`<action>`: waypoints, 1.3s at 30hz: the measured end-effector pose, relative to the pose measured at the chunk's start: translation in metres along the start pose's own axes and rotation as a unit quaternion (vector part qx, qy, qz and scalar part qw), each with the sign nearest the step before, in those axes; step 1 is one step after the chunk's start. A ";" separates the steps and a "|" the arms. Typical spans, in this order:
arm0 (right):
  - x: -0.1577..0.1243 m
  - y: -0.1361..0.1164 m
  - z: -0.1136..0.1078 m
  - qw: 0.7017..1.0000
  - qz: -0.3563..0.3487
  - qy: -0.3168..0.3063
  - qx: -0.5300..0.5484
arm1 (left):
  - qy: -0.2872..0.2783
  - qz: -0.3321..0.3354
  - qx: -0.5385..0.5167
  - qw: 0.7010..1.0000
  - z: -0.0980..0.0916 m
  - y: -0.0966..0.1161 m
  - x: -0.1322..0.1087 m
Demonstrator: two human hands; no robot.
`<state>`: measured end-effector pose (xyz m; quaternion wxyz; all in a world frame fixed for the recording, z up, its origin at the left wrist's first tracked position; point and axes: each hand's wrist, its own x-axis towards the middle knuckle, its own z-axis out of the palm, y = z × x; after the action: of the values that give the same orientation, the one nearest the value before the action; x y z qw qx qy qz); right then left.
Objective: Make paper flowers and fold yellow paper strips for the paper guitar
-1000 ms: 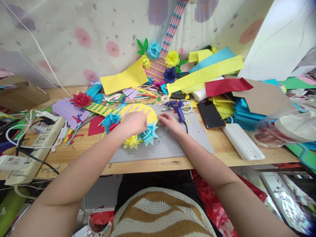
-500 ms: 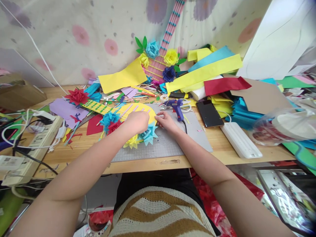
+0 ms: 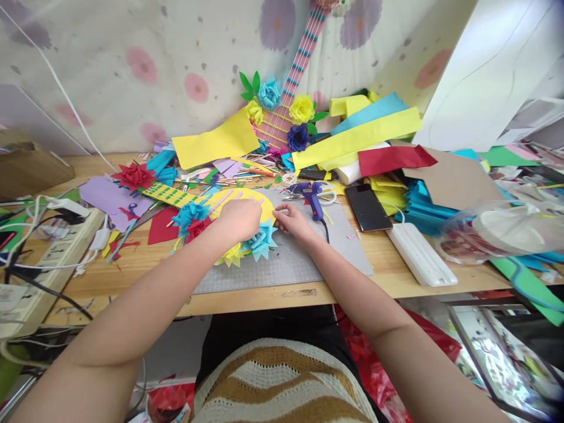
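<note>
Floral cloth point(image 3: 176, 53) hangs behind a cluttered wooden desk point(image 3: 259, 298), where two bare hands sit near each other at a yellow paper guitar point(image 3: 252, 194).
The guitar lies on a grey cutting mat point(image 3: 286, 269), neck to the left, with a light-blue paper flower point(image 3: 261, 239) at its near edge; the left hand point(image 3: 240, 220) curls over the body, fingertips hidden, so its grip cannot be told; the right hand point(image 3: 291, 221), fingers bent, is at the body's right edge, contact unclear, with a purple glue gun point(image 3: 312, 192) just beyond.
</note>
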<state>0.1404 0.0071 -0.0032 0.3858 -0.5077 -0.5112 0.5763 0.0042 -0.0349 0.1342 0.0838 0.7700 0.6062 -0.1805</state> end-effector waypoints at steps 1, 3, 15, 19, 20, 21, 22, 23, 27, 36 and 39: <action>0.000 0.000 0.000 1.000 -0.001 -0.001 0.000 | 0.000 -0.006 -0.005 1.000 -0.002 -0.001 -0.001; 0.000 0.000 0.000 1.000 -0.002 0.001 0.001 | -0.001 -0.013 -0.009 1.000 -0.004 -0.004 -0.002; -0.003 -0.002 0.001 1.000 0.001 0.002 0.005 | -0.039 0.007 -0.001 0.999 0.000 0.000 0.006; -0.002 0.001 0.000 1.000 -0.001 0.004 -0.001 | -0.032 0.007 0.016 0.999 0.005 0.002 0.007; -0.002 0.001 0.000 1.000 -0.002 0.004 -0.003 | -0.027 0.008 0.017 0.999 0.007 0.001 0.007; -0.002 0.002 0.000 1.000 -0.004 0.005 -0.005 | -0.021 0.009 0.019 1.000 0.009 0.001 0.008; -0.002 0.002 0.000 1.000 -0.006 0.005 -0.007 | -0.017 0.012 0.019 1.000 0.011 0.001 0.009; -0.002 0.002 0.000 1.000 -0.007 0.005 -0.009 | -0.013 0.015 0.020 1.000 0.013 0.001 0.010; -0.002 0.003 0.000 1.000 -0.013 0.001 -0.014 | -0.003 0.029 0.032 0.999 0.016 0.004 0.011; -0.003 0.001 0.000 1.000 -0.005 0.004 -0.015 | -0.019 0.028 0.048 0.998 0.013 0.010 0.010; -0.002 0.002 0.000 1.000 -0.005 0.003 -0.023 | -0.020 0.024 0.046 0.998 0.014 0.009 0.011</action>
<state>0.1411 0.0046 -0.0045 0.3786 -0.5159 -0.5252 0.5609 0.0126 -0.0320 0.1158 0.0641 0.7837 0.5768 -0.2214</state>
